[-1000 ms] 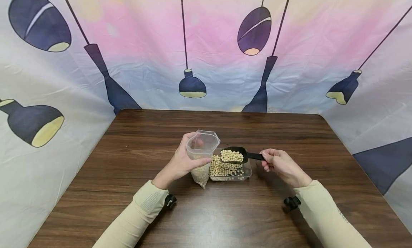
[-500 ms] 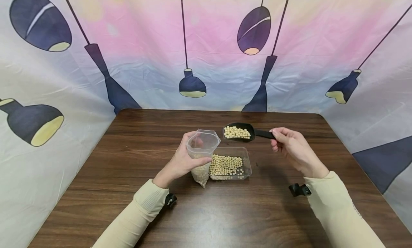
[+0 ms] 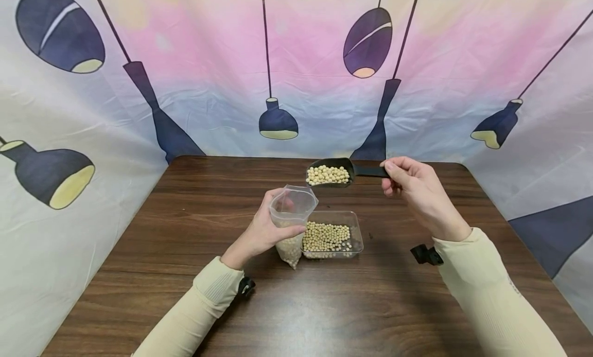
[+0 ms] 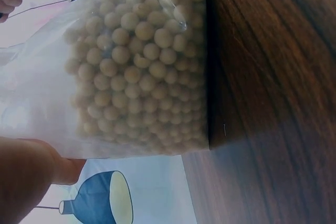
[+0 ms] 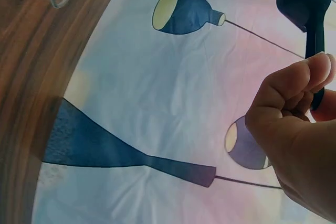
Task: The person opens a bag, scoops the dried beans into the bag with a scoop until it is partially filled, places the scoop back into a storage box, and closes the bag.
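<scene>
Since the earlier frame, my right hand [image 3: 414,187] has carried the loaded scoop [image 3: 350,168] leftward and higher in view; tilting it short of the bag [image 3: 289,250] could scatter beans [image 3: 327,175]. I pinch the scoop's handle [image 3: 370,172], while my left hand [image 3: 265,228] wraps round the upright bag beside the tray [image 3: 355,231].

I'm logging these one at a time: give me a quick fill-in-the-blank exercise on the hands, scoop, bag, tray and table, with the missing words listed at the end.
1. The right hand pinches the scoop by its ____.
2. The left hand holds the clear bag with its open mouth facing ____.
3. In the head view, the tray is to the ____ of the bag.
4. The table is coloured ____.

Missing words: handle; up; right; brown.
</scene>
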The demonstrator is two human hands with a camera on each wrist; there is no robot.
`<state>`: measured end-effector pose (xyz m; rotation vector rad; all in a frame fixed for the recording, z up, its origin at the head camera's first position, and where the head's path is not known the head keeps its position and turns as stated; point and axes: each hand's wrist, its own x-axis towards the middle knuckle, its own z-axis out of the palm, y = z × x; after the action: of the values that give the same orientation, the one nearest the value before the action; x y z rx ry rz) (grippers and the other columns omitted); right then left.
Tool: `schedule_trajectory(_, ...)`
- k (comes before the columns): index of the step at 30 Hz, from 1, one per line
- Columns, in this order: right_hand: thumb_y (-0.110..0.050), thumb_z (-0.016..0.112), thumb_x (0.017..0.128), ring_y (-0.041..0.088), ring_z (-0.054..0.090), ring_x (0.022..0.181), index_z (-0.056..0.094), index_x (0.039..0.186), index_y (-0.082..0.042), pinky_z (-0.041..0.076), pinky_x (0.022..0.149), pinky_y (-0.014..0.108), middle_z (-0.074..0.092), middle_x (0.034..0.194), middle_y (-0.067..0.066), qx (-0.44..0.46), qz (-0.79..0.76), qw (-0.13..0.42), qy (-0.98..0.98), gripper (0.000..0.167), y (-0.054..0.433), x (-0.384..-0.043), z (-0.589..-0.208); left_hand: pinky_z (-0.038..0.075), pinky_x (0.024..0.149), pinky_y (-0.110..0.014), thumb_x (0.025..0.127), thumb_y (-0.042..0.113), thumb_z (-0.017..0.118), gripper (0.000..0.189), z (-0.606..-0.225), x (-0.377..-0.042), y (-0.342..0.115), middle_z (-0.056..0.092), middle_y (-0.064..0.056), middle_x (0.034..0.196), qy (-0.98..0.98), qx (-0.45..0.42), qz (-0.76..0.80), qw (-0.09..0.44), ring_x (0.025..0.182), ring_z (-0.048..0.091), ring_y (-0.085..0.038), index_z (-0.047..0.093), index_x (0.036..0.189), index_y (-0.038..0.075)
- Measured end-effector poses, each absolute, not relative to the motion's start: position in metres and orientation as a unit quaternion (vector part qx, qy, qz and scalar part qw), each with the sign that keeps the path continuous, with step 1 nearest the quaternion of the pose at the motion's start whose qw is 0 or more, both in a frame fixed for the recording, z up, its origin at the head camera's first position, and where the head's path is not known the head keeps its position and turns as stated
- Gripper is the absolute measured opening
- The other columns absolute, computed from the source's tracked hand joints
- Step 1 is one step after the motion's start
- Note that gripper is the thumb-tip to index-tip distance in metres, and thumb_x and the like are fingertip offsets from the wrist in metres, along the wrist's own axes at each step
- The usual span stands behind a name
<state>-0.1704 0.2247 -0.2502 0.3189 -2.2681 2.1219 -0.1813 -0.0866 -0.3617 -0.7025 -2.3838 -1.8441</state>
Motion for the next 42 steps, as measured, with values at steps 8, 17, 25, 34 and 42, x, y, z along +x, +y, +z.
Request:
schedule_trajectory(8, -0.022, 0.054, 0.101, 0.009, 0.061, 0.067, 0.057, 0.106, -0.001, 0.052, 0.066, 0.022, 0.065, 0.072, 0.000, 0.119, 0.630, 0.062, -0.765, 0.022, 0.218, -0.171, -0.241, 0.046, 0.091, -0.044, 0.073, 0.008, 0.086, 0.082, -0.361, -0.182, -0.086, 0.052, -0.014, 0.119, -0.772, -0.221, -0.596, 0.028, 0.110, 0.054, -0.028, 0.035, 0.137, 0.010)
schedule_trajectory(17, -0.020, 0.054, 0.101, 0.008, 0.063, 0.063, 0.059, 0.102, -0.003, 0.054, 0.063, 0.023, 0.065, 0.069, -0.002, 0.133, 0.581, 0.124, -0.793, 0.018, 0.215, -0.168, -0.235, 0.045, 0.092, -0.044, 0.074, 0.006, 0.084, 0.085, -0.360, -0.182, -0.086, 0.050, -0.017, 0.124, -0.776, -0.212, -0.594, 0.015, 0.113, 0.053, -0.031, 0.032, 0.141, 0.008)
schedule_trajectory(25, -0.018, 0.053, 0.101, 0.008, 0.062, 0.062, 0.058, 0.103, 0.002, 0.054, 0.062, 0.021, 0.063, 0.068, -0.002, 0.147, 0.548, 0.168, -0.806, 0.021, 0.214, -0.167, -0.230, 0.044, 0.093, -0.044, 0.077, 0.000, 0.080, 0.079, -0.336, -0.167, -0.082, 0.049, -0.024, 0.123, -0.780, -0.207, -0.591, 0.002, 0.112, 0.052, -0.035, 0.031, 0.139, -0.001)
schedule_trajectory(34, -0.019, 0.054, 0.101, 0.009, 0.064, 0.065, 0.059, 0.107, 0.004, 0.053, 0.065, 0.020, 0.064, 0.069, -0.002, 0.151, 0.521, 0.198, -0.816, 0.025, 0.210, -0.164, -0.223, 0.044, 0.094, -0.044, 0.076, 0.000, 0.080, 0.081, -0.338, -0.169, -0.083, 0.048, -0.020, 0.128, -0.776, -0.201, -0.597, -0.005, 0.114, 0.051, -0.034, 0.030, 0.140, 0.001)
schedule_trajectory(42, -0.021, 0.055, 0.100, 0.014, 0.064, 0.067, 0.061, 0.106, 0.001, 0.052, 0.065, 0.021, 0.064, 0.071, 0.004, 0.163, 0.497, 0.233, -0.820, 0.024, 0.206, -0.159, -0.218, 0.042, 0.096, -0.044, 0.075, 0.007, 0.084, 0.083, -0.358, -0.182, -0.086, 0.047, -0.014, 0.133, -0.776, -0.201, -0.598, 0.006, 0.117, 0.051, -0.029, 0.033, 0.140, 0.010)
